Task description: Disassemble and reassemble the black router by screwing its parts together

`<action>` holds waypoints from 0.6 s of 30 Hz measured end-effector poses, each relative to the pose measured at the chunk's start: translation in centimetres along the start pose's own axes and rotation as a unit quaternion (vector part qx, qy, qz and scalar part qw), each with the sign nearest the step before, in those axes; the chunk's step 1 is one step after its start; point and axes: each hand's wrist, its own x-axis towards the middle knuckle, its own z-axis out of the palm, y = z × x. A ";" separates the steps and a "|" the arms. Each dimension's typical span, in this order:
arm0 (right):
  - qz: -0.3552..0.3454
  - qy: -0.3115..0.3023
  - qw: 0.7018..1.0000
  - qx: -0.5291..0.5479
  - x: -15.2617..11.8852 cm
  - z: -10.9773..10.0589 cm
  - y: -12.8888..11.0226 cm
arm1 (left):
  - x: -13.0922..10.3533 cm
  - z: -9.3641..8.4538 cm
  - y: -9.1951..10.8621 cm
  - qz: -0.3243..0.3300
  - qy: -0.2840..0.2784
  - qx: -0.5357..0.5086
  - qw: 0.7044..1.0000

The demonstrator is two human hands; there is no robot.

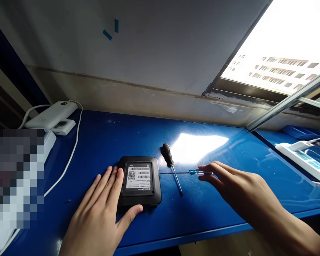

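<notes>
Our left hand [100, 211] (spread) touches a square black-plastic box [139, 180]; beside it, our right hand [241, 185] pinches a clear-blue-handled screwdriver [194, 172].

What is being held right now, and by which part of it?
The right hand holds the clear-blue-handled screwdriver by the rear of its handle. The left hand only rests fingers against the black labelled box.

We see the overexposed, dark-framed glass window [285, 39] glare white on the glossy blue tabletop [196, 147]; pixelation blots the lower left.
</notes>
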 end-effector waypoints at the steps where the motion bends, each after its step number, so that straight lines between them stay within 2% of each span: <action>1: -0.001 0.000 1.000 0.000 0.1 0.0 0.0 | -0.1 0.1 0.0 0.001 0.002 0.001 1.000; 11: -0.014 -0.013 1.000 0.009 0.5 0.2 0.3 | -0.2 0.4 -0.2 0.000 -0.002 -0.006 1.000; 16: -0.092 0.043 0.994 -0.030 2.9 -2.2 -0.3 | -0.4 0.2 -0.1 0.002 -0.003 -0.004 1.000; 18: -0.123 0.047 0.990 -0.049 4.3 -3.3 -0.9 | -0.4 0.2 -0.1 0.006 -0.004 -0.001 1.000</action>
